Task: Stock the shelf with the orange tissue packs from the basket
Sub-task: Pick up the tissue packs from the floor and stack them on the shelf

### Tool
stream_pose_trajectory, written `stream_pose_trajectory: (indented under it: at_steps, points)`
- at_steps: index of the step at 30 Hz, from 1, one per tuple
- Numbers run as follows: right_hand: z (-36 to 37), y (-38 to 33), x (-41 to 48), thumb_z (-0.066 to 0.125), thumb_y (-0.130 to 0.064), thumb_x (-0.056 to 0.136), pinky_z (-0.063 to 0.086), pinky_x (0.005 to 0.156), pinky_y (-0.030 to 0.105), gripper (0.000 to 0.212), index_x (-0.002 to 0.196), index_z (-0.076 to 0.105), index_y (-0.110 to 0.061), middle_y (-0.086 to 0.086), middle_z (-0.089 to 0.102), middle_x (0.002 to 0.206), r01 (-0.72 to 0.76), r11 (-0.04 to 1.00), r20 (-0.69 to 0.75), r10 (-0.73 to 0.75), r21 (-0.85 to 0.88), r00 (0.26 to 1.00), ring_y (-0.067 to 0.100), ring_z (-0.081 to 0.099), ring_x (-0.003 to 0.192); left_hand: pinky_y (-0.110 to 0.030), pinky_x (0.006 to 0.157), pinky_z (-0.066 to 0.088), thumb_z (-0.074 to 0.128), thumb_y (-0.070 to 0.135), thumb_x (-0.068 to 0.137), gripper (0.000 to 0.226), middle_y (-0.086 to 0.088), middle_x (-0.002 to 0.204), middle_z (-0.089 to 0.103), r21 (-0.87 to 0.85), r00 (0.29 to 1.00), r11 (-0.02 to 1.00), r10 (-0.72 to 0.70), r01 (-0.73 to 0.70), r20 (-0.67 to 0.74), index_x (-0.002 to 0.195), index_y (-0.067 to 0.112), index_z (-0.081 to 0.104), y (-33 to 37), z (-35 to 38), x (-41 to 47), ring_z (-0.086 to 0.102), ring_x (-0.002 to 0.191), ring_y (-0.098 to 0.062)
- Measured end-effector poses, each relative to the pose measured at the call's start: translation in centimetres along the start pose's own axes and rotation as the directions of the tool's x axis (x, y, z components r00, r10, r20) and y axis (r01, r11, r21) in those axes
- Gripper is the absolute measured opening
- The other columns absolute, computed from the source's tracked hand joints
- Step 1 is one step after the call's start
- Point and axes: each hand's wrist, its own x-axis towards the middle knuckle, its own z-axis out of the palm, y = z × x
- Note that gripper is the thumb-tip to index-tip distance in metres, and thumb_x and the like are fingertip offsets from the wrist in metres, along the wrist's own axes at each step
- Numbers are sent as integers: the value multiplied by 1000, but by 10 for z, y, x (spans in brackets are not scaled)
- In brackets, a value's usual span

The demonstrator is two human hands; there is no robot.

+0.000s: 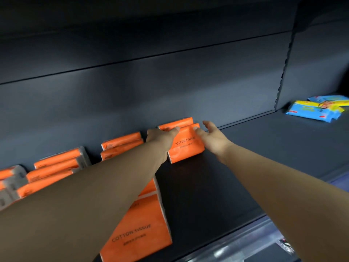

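I see both arms stretched out over a dark shelf point(236, 176), reaching toward its back panel. My left hand point(160, 136) lies on the left top edge of a stack of orange tissue packs point(186, 146) marked COTTON TISSUE, fingers together and pressed flat on the top pack, not wrapped around it. My right hand point(211, 137) is at the stack's right side, fingers spread and loose, thumb side touching or just beside the pack; I can't tell if there is real contact. Neither hand clamps anything.

That stack sits deep on the shelf, against or just off the back wall, two packs high as far as I can tell.

Left of it, more orange packs run along the back: a second stack point(122, 146) just beside my left wrist, a third stack point(60, 163) further left, and a fourth pile point(11, 178) at the frame's left edge, partly blurred. A big orange pack point(139, 229) lies flat near the front edge, half hidden under my left forearm.

Far right, past the shelf upright, blue and yellow wipe packs point(317, 110) lie well apart from the orange ones.
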Motion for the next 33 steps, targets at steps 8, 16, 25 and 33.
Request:
stream_pose_trajectory:
  at_steps: [8,16,25,33]
  points:
    - [-29,-25,-34,45,-50,94,19,118,43,62,150,25,-32,-2,9,161,80,937,-53,-104,-341,993,20,17,147,-34,110,30,61,48,89,75,-11,149,38,415,963,874,269,-254,23,147,12,33,32,-3,-56,36,138,-29]
    - [-68,-37,-99,38,-52,96,11,119,46,63,151,18,-30,1,4,162,84,765,-76,-171,-638,982,21,2,149,-41,119,17,47,49,95,65,-7,157,25,675,834,526,485,-518,262,150,18,29,45,9,-121,17,146,-27]
    - [-121,-16,-178,37,-52,96,4,120,44,66,152,14,-27,3,2,162,-13,693,-159,-148,-721,976,21,-2,149,-40,122,10,42,43,99,64,-4,161,15,654,692,308,545,-691,474,153,18,19,33,43,-206,4,150,-24]
    - [-176,39,-247,41,-49,95,9,120,44,66,152,15,-27,1,2,162,-114,691,-225,-73,-714,972,21,2,149,-39,122,5,45,40,98,65,-5,160,16,563,577,200,502,-802,644,153,17,17,-14,90,-273,5,150,-24]
